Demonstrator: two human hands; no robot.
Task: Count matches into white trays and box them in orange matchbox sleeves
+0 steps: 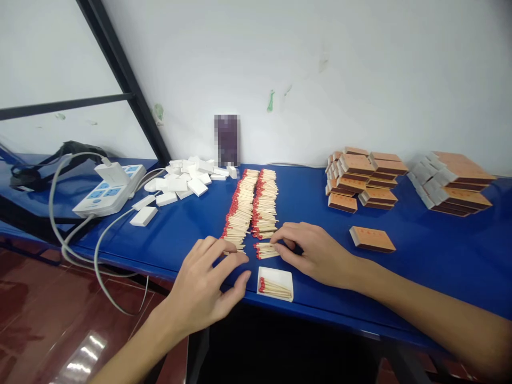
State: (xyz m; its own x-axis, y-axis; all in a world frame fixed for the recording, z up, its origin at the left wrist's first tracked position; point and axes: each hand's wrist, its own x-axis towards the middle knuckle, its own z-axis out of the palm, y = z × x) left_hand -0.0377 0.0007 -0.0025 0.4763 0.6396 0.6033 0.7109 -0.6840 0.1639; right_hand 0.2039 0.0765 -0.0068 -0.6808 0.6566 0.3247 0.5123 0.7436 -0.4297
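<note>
Two long rows of red-tipped matches lie side by side, a left row [240, 208] and a right row [265, 205]. Nearest to me, a small bunch of matches [264, 250] is set apart below the right row. My right hand [314, 250] pinches the plain ends of that bunch between thumb and forefinger. By the near end of the left row, my left hand [208, 282] hovers with thumb and fingers apart, holding nothing. Between and just below the hands sits a white matchbox tray [286, 274] with several matches inside, their red heads to the left.
White trays [176, 184] are heaped at the back left, beside a power strip [108, 192] with cables. Orange matchbox sleeves [352, 168] are stacked at the back right, near more stacked matchboxes [460, 165]. One matchbox sleeve [372, 239] lies alone beyond my right forearm. A pixelated dark object [228, 140] leans on the wall.
</note>
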